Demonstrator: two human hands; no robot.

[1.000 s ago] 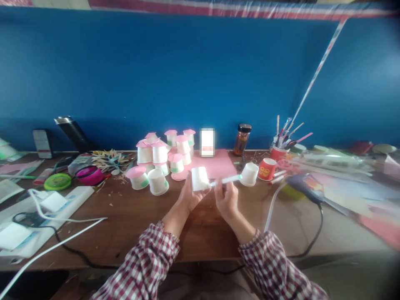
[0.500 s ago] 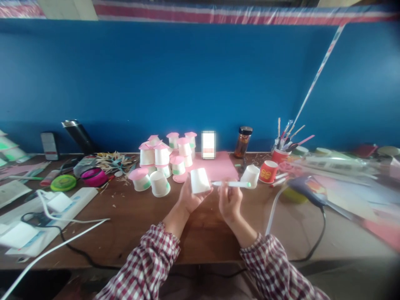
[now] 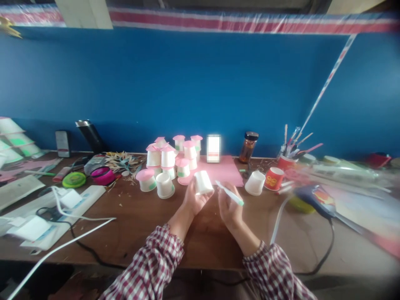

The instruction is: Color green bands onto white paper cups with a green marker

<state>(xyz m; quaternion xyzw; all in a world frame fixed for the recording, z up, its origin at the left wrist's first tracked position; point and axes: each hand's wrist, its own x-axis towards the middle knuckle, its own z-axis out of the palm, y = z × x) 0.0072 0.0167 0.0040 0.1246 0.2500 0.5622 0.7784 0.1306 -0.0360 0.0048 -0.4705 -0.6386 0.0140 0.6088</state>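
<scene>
My left hand (image 3: 193, 201) is wrapped round a white paper cup (image 3: 203, 182), which it holds tilted above the table. Just to the right, my right hand (image 3: 230, 210) grips a white marker pen with a green end (image 3: 230, 193); the pen slants with its pale tip toward the cup, apart from it. Left of the hands stand several white paper cups with pink paper tops (image 3: 168, 156), some stacked, some with green patches. An upside-down white cup (image 3: 164, 186) is nearest my left hand. Another upside-down white cup (image 3: 255, 183) stands right of my right hand.
Pink paper (image 3: 225, 170) lies behind the hands. Rightward are a red cup (image 3: 274, 178), a cup of brushes and sticks (image 3: 286, 161), a glue gun (image 3: 315, 201) and a lidded jar (image 3: 249, 147). On the left lie a power strip (image 3: 90, 196) with white cables, and wood scraps (image 3: 120, 162).
The pen in my right hand has turned from nearly level to slanting, its green end now lower and nearer me. The cup in my left hand is tipped slightly more. The view has shifted left.
</scene>
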